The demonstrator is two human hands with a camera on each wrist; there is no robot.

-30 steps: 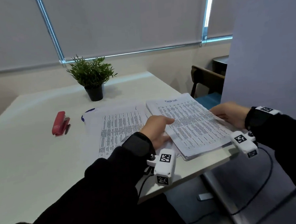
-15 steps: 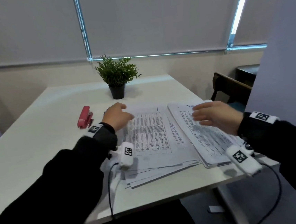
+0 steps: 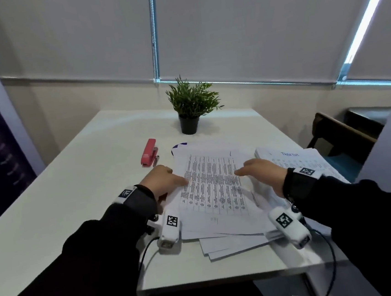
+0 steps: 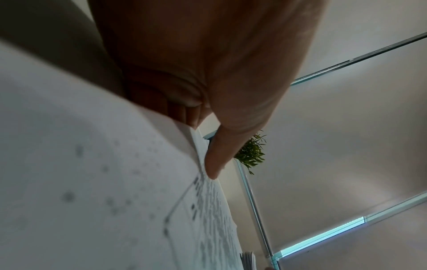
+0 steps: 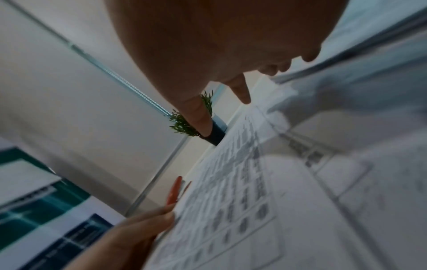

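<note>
Head, sheets: loose sheets [image 3: 214, 193] lie fanned mid-table [image 3: 76, 207]; I fear a hasty squeeze skews them.
Head, right hand: right hand [image 3: 261, 173] is spread and holds nothing, near the stack [image 3: 310, 158]; it could drag that along.
Left wrist, grip: left hand [image 4: 208, 64] pinches the sheets' edge; lower ones may slip.
Right wrist, stapler: stapler [image 5: 173, 191] is near; a push knocks it.
</note>
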